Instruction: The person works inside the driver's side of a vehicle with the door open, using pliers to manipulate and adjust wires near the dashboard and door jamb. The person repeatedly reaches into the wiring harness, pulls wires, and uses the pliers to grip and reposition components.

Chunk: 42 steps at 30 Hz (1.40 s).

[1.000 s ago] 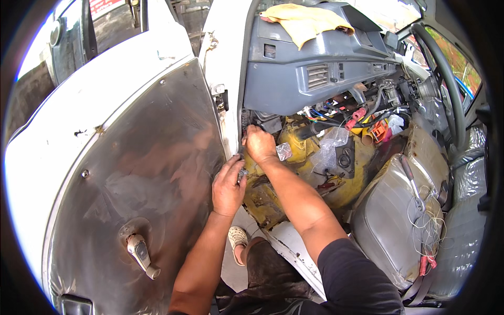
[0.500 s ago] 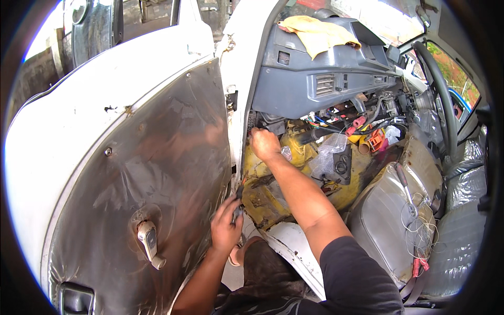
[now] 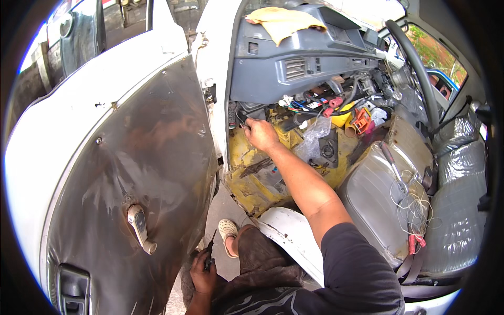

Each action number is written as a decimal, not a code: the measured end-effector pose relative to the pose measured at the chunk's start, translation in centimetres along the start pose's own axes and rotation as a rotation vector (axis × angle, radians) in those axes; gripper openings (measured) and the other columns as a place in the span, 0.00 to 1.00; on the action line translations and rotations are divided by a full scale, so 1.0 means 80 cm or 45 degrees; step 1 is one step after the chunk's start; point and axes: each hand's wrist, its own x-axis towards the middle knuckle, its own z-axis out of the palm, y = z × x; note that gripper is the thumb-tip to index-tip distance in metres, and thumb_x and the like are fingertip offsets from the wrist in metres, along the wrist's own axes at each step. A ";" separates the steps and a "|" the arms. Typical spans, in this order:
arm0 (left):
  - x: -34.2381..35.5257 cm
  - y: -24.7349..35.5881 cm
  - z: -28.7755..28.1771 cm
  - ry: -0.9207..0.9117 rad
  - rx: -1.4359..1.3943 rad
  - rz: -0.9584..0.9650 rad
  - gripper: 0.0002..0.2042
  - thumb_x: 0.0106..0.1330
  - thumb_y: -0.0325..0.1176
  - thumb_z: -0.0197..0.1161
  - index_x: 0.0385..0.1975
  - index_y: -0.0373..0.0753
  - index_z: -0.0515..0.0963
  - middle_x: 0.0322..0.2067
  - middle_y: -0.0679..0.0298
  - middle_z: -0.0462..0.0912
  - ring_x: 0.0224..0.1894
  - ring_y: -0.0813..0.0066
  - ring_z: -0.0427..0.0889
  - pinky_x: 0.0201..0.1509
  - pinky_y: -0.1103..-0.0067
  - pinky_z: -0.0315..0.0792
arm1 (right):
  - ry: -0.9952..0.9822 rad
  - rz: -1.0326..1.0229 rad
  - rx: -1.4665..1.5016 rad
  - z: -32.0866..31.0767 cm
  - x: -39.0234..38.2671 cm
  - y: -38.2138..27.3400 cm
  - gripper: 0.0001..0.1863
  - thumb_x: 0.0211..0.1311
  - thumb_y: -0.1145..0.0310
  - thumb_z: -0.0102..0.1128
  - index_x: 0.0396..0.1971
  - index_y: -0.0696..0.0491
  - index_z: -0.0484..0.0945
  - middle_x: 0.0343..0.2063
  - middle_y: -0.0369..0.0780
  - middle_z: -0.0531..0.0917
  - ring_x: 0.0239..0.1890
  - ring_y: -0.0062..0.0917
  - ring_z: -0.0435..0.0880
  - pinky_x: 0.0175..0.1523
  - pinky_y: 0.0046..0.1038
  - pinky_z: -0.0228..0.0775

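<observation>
Slim black tool (image 3: pixel 210 246) lies in the left hand (image 3: pixel 202 272), fingers curled around it, long axis pointing forward. Well apart, forward-right, the right hand (image 3: pixel 262 135) bunches over the yellow footwell floor (image 3: pixel 240 151); its hold is hidden.

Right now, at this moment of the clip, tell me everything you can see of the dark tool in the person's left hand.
The dark tool is slim and looks black, with a thin, straight shaft above a thicker part. The fingers of the left hand close around that thicker part and hide much of it. The shaft points up the picture, leaning slightly right, its tip apparently touching nothing. In this view it appears between the open door and the person's leg. Its material and exact kind cannot be told.
</observation>
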 end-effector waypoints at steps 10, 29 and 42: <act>0.000 0.033 0.014 -0.130 -0.085 0.037 0.20 0.56 0.19 0.71 0.50 0.35 0.84 0.54 0.51 0.87 0.56 0.49 0.87 0.62 0.65 0.81 | 0.190 -0.126 0.248 -0.039 -0.006 0.024 0.07 0.66 0.70 0.66 0.39 0.57 0.81 0.32 0.50 0.88 0.33 0.45 0.88 0.41 0.42 0.79; 0.263 0.196 0.101 0.243 -0.076 0.351 0.19 0.61 0.21 0.73 0.54 0.33 0.84 0.57 0.49 0.87 0.60 0.52 0.87 0.66 0.67 0.78 | -0.090 0.018 0.600 -0.035 0.017 0.068 0.11 0.67 0.64 0.65 0.42 0.54 0.87 0.35 0.49 0.90 0.39 0.44 0.90 0.49 0.41 0.81; 0.379 0.190 0.136 0.239 0.293 0.634 0.22 0.59 0.19 0.72 0.55 0.38 0.83 0.61 0.54 0.84 0.58 0.51 0.86 0.63 0.65 0.81 | -0.024 0.031 0.546 -0.027 0.029 0.086 0.14 0.66 0.61 0.66 0.45 0.53 0.90 0.38 0.50 0.90 0.45 0.48 0.89 0.55 0.44 0.80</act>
